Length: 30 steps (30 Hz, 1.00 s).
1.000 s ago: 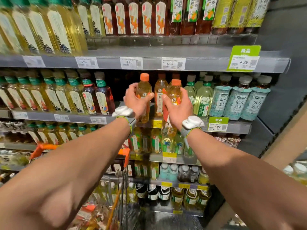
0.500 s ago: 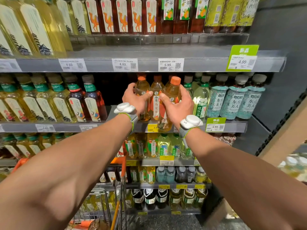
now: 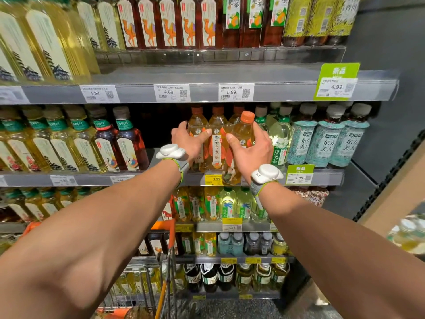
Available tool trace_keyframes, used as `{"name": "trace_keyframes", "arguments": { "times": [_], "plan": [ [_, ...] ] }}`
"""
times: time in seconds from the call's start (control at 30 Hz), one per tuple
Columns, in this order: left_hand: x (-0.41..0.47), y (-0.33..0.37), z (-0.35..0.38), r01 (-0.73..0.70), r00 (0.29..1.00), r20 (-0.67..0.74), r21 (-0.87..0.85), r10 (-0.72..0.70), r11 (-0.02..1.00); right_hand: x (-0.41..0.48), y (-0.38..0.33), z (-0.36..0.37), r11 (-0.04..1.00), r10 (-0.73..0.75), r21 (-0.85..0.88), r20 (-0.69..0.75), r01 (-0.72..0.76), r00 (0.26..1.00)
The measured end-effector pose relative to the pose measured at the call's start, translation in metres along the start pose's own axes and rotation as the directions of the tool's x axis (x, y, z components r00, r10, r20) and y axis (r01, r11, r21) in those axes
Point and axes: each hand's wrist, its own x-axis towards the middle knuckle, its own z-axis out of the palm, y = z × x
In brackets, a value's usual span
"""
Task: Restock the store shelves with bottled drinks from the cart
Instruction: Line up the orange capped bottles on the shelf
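Orange-capped tea bottle [image 3: 241,132] sits tilted in the right hand [image 3: 253,153], fingers wrapped round it, base not yet down on the middle shelf [image 3: 161,179]. Meanwhile the left hand [image 3: 190,141] grips a neighbour bottle [image 3: 196,127] already standing there. Pretty sure the cart [image 3: 165,272] below has more to go, but it's blurry.

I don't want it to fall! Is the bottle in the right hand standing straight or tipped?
Tipped. The bottle in the right hand leans, orange cap rightward, unlike the upright bottles.

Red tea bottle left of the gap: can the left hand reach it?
Probably not yet: the left hand grips an orange-capped bottle; otherwise only bare shelf separates it from the red tea bottle.
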Motion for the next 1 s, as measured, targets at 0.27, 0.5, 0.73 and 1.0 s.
{"name": "trace_keyframes", "arguments": {
  "times": [0.27,0.5,0.73,1.0],
  "plan": [
    [-0.034,0.021,-0.003,-0.307,0.899,-0.256,0.207,0.354,0.929,0.009,-0.006,-0.011,1.000,0.022,-0.021,0.024,-0.021,0.999],
    [-0.037,0.024,0.004,-0.521,0.811,0.118,0.590,0.573,0.616,0.011,-0.006,-0.013,0.999,-0.009,-0.049,0.027,0.010,1.000],
    [-0.040,0.017,0.006,-0.538,0.793,0.175,0.649,0.583,0.537,0.016,-0.010,-0.006,0.998,-0.059,-0.026,0.023,0.059,0.998],
    [-0.039,0.016,0.006,-0.554,0.786,0.177,0.627,0.593,0.547,0.022,-0.004,0.005,0.994,-0.111,-0.014,0.031,0.112,0.993]
  ]
}}
